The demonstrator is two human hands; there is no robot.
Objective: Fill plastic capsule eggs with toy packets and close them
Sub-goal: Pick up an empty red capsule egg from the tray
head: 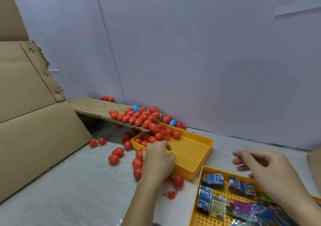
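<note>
Fingers of left hand (157, 158) curl over yellow tray (191, 156) rim among red eggs (137, 116); any hold hidden. Right hand (265, 166) loosely open, empty, above toy packets (212, 180). Risk: eggs piled on tilted cardboard flap (97, 107) roll off.

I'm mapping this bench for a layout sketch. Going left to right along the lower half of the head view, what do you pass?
Cardboard sheet → loose red eggs → left hand → yellow egg tray → right hand.
</note>
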